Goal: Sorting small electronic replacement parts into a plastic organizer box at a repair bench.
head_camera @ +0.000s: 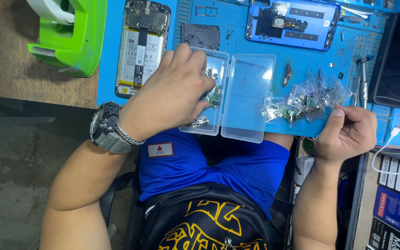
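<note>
Blue rubber covers the tabletop (302, 65) across the upper half of the frame, and a clear plastic box (248, 104) lies open on it near the middle, lid and tray side by side. The left hand (170, 95), a grey watch (105, 129) on its wrist, reaches into the left half of the box with its fingers curled down onto small green circuit boards (215, 96); whether it is pinching one cannot be told, since the fingertips are hidden. Another small board (199, 122) lies in the same half, just below the hand.

The right hand (348, 132) sits at the lower right edge of the mat, fingers folded in and thumb pressed on top, at the edge of a heap of little clear bags (309, 99) with small parts inside. It looks to be gripping the corner of one bag.

An opened phone (140, 46) with its battery showing lies in the upper left of the mat, just above the left hand. A blue phone back cover (292, 23) rests at the top centre, and a dark screen panel (397, 60) at the far right. A green tape dispenser (68, 34) stands on the wood in the upper left corner.
</note>
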